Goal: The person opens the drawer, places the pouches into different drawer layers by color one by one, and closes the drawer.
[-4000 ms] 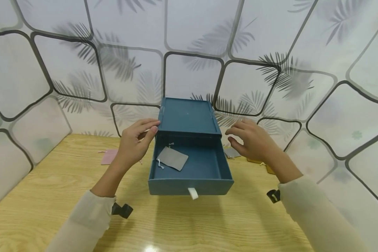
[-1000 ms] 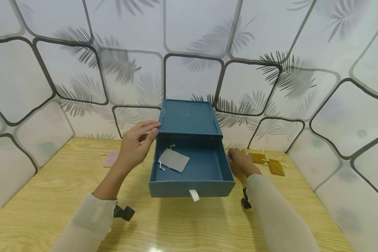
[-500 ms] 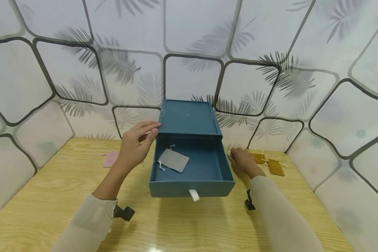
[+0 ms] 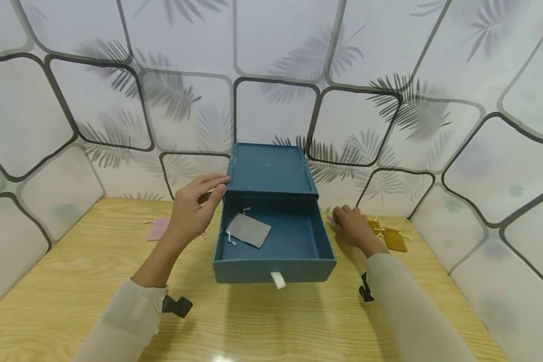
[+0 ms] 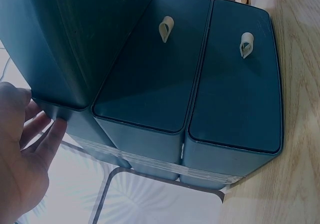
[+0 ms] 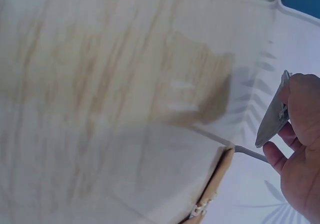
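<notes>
A blue drawer unit stands in the middle of the head view, with its top drawer (image 4: 294, 234) pulled out. Inside the drawer, toward its left side, lies a grey drawstring pouch (image 4: 250, 230) with white cords. My left hand (image 4: 194, 206) touches the unit's upper left side with its fingertips; the left wrist view shows those fingers (image 5: 50, 141) at the casing's edge. To the right of the unit, my right hand (image 4: 355, 229) pinches a second grey pouch (image 6: 272, 116) between thumb and fingers. In the head view the hand hides most of that pouch.
Two mustard pouches (image 4: 394, 240) lie on the wooden table (image 4: 271, 327) beyond my right hand. A pink pouch (image 4: 159, 229) lies left of the unit, partly behind my left forearm. Two closed lower drawers (image 5: 237, 84) with cream pull loops show in the left wrist view. Patterned curtain surrounds the table.
My right hand has come down beside the unit, taken hold of the grey pouch lying there, and shifted slightly rightward. My left hand has stayed at the unit's side.
</notes>
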`<state>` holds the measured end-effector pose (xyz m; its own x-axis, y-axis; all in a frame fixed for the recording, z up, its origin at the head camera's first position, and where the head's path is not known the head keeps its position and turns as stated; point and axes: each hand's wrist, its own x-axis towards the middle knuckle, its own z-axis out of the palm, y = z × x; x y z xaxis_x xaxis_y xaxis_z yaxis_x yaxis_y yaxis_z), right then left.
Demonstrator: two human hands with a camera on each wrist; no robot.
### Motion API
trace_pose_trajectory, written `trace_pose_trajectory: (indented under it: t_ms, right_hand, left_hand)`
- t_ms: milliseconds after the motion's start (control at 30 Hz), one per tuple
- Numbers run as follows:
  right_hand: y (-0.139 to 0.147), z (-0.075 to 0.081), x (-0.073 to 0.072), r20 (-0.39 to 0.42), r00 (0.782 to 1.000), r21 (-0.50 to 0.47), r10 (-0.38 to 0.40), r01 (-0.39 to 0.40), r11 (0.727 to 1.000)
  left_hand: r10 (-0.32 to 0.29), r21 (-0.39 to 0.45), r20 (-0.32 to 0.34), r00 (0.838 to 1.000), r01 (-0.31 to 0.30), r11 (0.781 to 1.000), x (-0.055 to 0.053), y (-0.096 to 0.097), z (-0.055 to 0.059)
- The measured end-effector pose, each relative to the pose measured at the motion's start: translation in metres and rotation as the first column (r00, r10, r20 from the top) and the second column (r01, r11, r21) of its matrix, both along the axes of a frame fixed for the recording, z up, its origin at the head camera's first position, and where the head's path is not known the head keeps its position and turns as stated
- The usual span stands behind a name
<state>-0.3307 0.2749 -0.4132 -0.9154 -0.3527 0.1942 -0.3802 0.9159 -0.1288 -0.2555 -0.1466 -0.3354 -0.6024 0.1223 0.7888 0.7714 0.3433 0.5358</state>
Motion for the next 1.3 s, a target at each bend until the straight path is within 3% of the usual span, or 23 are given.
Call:
trace_pose_trajectory:
  t_ms: [233, 833, 1300]
  right_hand:
    - [0.004, 0.007, 0.001, -0.101, 0.993, 0.037, 0.061, -0.058, 0.998]
    - [0.008, 0.03, 0.015, -0.175, 0.974, 0.097, 0.143, -0.128, 0.987]
    - [0.013, 0.042, 0.031, -0.259, 0.942, 0.152, 0.213, -0.178, 0.972]
  left_hand:
    - [0.0, -0.001, 0.007, 1.0, 0.0, 1.0, 0.0, 0.0, 0.0]
    - [-0.006, -0.002, 0.009, 1.0, 0.006, 1.0, 0.002, 0.0, 0.001]
    - [-0.006, -0.003, 0.008, 1.0, 0.006, 1.0, 0.001, 0.0, 0.001]
